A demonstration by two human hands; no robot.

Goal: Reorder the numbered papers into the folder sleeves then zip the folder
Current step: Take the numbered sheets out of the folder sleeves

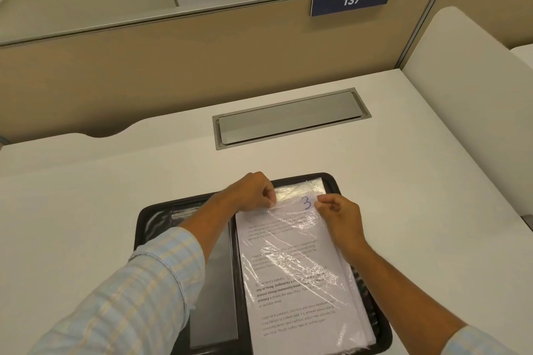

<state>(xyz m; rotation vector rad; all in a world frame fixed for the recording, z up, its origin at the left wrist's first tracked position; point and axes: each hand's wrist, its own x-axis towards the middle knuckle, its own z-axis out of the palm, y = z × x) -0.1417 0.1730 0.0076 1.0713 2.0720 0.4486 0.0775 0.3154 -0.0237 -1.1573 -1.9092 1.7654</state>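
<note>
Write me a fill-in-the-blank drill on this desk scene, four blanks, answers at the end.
The top paper bears the handwritten number ___.
The blue sign on the partition reads ___.
The open folder under the paper is ___ in colour.
The paper lies on the folder's ___ half.
Answers: 3; 137; black; right.

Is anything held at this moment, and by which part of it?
The left grip and the right grip pinch the top edge of the paper marked 3 and the clear sleeve over it, one near each top corner.
</note>
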